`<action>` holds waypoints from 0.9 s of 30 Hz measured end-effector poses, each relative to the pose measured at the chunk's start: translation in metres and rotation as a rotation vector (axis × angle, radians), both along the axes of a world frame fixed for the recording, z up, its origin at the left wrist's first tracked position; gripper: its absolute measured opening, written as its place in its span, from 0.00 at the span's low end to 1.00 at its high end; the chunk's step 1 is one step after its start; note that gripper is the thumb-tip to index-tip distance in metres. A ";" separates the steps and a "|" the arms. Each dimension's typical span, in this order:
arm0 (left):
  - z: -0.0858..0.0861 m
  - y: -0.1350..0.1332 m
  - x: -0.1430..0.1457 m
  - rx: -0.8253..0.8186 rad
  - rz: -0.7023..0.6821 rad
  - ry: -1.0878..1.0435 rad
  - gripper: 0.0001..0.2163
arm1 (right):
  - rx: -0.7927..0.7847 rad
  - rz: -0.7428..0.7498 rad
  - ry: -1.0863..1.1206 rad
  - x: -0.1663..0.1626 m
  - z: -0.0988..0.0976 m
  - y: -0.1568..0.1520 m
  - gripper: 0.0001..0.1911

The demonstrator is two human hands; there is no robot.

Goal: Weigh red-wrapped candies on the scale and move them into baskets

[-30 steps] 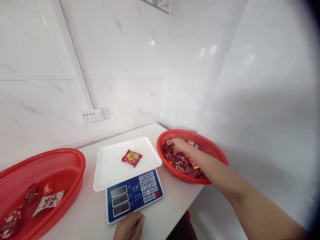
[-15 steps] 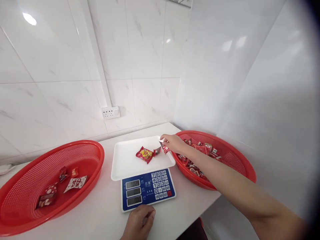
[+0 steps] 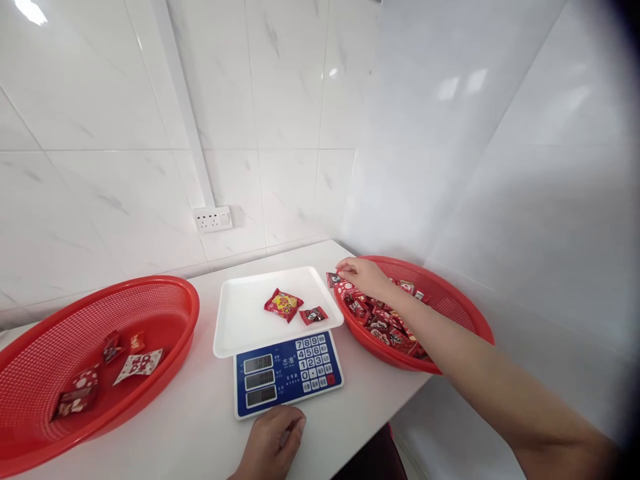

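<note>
While the left hand point(image 3: 277, 437) lies curled, the right hand point(image 3: 361, 275) pinches a glossy red packet point(image 3: 345, 288), likely picking, next needing steadiness.

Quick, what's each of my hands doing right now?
Left hand: loosely closed by the scale, nothing visible in it.
Right hand: closed, holding a red wrapped packet at the right basket's rim.
</note>
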State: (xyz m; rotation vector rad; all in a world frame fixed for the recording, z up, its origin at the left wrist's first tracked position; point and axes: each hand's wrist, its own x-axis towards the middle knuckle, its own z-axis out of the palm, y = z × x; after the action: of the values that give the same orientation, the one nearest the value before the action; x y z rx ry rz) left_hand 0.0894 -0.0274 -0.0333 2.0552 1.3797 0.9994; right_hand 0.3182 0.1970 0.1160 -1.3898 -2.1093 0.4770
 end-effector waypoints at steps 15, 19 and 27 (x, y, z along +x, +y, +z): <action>-0.006 0.004 -0.001 0.101 -0.008 -0.022 0.08 | -0.098 -0.218 -0.228 0.080 -0.022 0.009 0.07; -0.007 0.005 -0.002 0.099 -0.003 -0.025 0.08 | -0.094 -0.258 -0.278 0.084 -0.027 0.013 0.08; -0.008 0.001 0.005 0.090 0.077 -0.098 0.12 | -0.117 -0.262 -0.383 0.089 -0.022 0.014 0.12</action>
State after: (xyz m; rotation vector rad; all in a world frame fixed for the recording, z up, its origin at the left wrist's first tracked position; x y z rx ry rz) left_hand 0.0947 -0.0260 -0.0413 2.0005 1.3959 1.1993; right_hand 0.4073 0.2109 0.0943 -1.9207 -2.1669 0.2450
